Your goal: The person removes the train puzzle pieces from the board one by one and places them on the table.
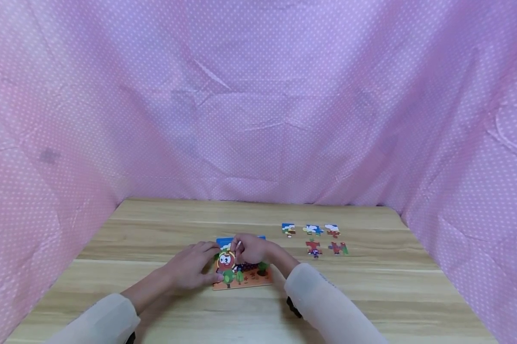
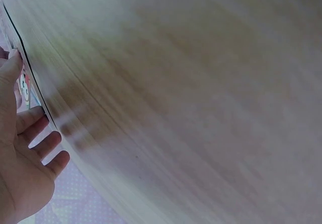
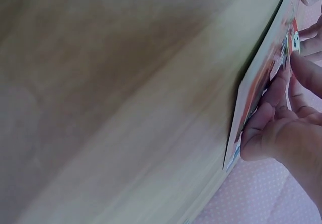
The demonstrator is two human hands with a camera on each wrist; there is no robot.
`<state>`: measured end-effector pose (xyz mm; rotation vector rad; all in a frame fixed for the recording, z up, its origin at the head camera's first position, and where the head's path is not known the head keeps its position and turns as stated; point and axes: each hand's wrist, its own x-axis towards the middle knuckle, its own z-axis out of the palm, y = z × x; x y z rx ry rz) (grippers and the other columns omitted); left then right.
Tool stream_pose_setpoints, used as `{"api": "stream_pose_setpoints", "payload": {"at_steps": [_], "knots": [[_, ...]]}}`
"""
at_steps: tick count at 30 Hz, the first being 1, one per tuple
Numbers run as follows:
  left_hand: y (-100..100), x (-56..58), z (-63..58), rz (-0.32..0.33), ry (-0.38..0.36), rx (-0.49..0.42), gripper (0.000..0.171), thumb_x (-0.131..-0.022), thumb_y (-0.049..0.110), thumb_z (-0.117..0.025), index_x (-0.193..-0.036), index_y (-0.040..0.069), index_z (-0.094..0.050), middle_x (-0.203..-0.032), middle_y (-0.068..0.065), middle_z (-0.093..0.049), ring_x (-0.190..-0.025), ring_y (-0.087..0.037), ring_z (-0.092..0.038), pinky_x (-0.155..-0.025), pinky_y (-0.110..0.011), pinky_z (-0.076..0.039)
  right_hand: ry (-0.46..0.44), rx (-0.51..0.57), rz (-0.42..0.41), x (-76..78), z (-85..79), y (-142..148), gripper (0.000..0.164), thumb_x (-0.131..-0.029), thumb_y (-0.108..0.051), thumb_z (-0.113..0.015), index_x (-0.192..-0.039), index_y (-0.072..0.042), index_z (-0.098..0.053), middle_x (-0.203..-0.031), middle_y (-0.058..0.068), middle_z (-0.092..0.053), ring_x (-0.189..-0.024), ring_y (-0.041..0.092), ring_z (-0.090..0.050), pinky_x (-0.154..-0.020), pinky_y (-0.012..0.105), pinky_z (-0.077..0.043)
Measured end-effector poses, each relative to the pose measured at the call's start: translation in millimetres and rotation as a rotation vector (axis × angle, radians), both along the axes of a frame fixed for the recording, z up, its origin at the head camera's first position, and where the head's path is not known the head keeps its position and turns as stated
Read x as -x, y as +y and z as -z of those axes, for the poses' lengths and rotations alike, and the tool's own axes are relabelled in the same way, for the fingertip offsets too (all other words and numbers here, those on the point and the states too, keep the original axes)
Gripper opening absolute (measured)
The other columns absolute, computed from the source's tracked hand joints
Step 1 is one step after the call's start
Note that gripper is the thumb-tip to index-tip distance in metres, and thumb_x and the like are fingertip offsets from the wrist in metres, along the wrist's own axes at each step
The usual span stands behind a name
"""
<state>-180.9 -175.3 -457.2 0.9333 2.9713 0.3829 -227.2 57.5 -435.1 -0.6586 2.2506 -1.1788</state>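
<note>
A puzzle board [image 1: 252, 279] with a blue top edge and an orange lower part lies flat on the table. My left hand [image 1: 191, 265] rests at its left side, thumb near the front corner and fingertips along the edge; in the left wrist view its fingers are spread and relaxed. Over the board, my right hand [image 1: 253, 248] pinches a puzzle piece [image 3: 295, 39] with a red cartoon face and big white eyes between thumb and fingers. The piece overlaps the board's left part, and the right hand hides much of the upper middle.
Several loose puzzle pieces lie in two rows to the right of the board, among them a cloud piece [image 1: 313, 230] and a red piece [image 1: 313, 247]. The wooden table [image 1: 241, 317] is bordered by pink dotted cloth [image 1: 258, 143] at the back and sides.
</note>
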Motion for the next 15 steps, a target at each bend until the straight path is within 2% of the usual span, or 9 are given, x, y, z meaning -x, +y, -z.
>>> {"api": "stream_pose_setpoints", "payload": {"at_steps": [5, 11, 15], "knots": [[0, 0.6, 0.2, 0.001, 0.001, -0.002, 0.086, -0.092, 0.071, -0.058, -0.144, 0.002, -0.055, -0.15, -0.013, -0.051, -0.141, -0.035, -0.044, -0.115, -0.059, -0.035, -0.022, 0.062, 0.021, 1.4, 1.8, 1, 0.021, -0.091, 0.017, -0.06, -0.102, -0.001, -0.059, -0.09, 0.015, -0.062, -0.075, 0.018, -0.056, -0.063, 0.028, -0.047], [-1, 1.3, 0.2, 0.002, -0.002, -0.006, 0.087, -0.093, 0.07, -0.059, -0.144, 0.0, -0.055, -0.15, -0.015, -0.051, -0.141, -0.037, -0.044, -0.115, -0.059, -0.035, -0.061, 0.146, 0.017, 4.0, 5.2, 5, 0.021, -0.093, 0.019, -0.056, -0.104, 0.001, -0.059, -0.084, 0.007, -0.059, -0.076, 0.018, -0.055, -0.066, 0.03, -0.048], [-1, 1.2, 0.3, 0.002, -0.006, -0.006, 0.086, -0.092, 0.07, -0.059, -0.144, 0.002, -0.055, -0.15, -0.014, -0.051, -0.141, -0.037, -0.045, -0.115, -0.059, -0.035, -0.052, 0.149, 0.026, 5.0, 5.2, 10, 0.021, -0.094, 0.016, -0.057, -0.104, -0.002, -0.059, -0.087, 0.009, -0.061, -0.079, 0.018, -0.057, -0.07, 0.03, -0.05]]}}
